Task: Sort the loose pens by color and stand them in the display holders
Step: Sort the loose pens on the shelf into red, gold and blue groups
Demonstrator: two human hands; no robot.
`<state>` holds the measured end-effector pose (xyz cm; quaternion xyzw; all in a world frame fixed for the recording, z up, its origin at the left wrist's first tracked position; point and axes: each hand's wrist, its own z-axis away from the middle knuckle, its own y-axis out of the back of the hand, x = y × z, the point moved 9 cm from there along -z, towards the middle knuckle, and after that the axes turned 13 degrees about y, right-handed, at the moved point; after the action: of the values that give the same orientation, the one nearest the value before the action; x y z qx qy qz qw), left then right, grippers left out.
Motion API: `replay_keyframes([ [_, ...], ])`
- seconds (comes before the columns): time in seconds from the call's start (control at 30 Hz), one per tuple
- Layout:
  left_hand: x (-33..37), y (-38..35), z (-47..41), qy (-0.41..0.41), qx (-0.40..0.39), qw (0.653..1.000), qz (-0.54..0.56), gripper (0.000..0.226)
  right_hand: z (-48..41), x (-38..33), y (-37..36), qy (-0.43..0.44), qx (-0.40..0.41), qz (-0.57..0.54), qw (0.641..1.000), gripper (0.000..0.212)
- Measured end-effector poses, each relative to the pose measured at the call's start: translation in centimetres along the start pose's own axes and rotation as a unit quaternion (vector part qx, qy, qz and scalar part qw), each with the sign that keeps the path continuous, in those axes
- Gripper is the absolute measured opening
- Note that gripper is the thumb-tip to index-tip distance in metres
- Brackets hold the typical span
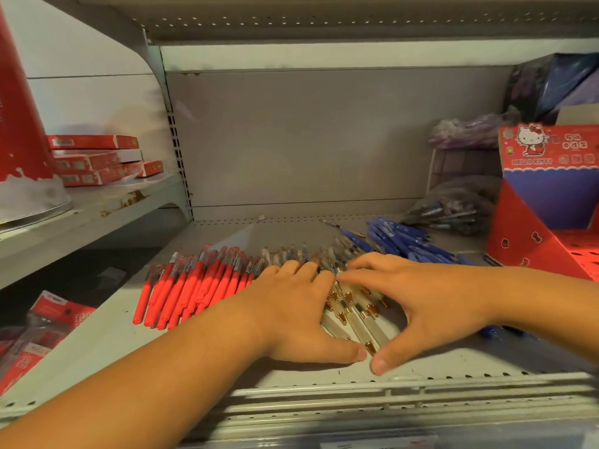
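Loose pens lie in three groups on a grey shelf (227,234). Red pens (194,283) are in a row at the left, pale frosted pens with gold tips (355,311) in the middle, blue pens (405,238) at the back right. My left hand (298,309) lies flat on the left part of the pale pens, fingers spread, thumb near the gold tips. My right hand (421,303) rests flat on their right part, fingertips meeting those of the left. Both hands cover much of that pile. A red Hello Kitty display holder (547,202) stands at the right.
A clear bag of pens (453,209) lies behind the blue ones, with purple packets (466,131) above it. Red flat boxes (97,160) are stacked on the neighbouring shelf at the left. Red packets (45,322) sit lower left. The shelf's front edge (389,384) is just below my thumbs.
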<state>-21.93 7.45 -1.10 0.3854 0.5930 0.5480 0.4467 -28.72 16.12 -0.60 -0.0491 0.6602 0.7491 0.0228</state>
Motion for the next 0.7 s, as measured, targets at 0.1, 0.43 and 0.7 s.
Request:
replay_keyframes([
  [0.1,-0.3,-0.1,0.2,-0.013,-0.002,1.000,0.008,0.087,-0.4,-0.2,0.4,0.018,0.033,0.014,0.999,0.104],
  [0.43,-1.3,0.8,-0.4,-0.043,0.040,0.997,0.043,0.067,-0.9,-0.5,0.7,0.035,0.050,0.014,0.998,0.082],
  [0.7,-4.6,3.7,-2.9,0.046,0.017,0.990,0.134,0.053,0.2,-0.6,1.1,0.041,0.063,0.045,0.996,0.086],
])
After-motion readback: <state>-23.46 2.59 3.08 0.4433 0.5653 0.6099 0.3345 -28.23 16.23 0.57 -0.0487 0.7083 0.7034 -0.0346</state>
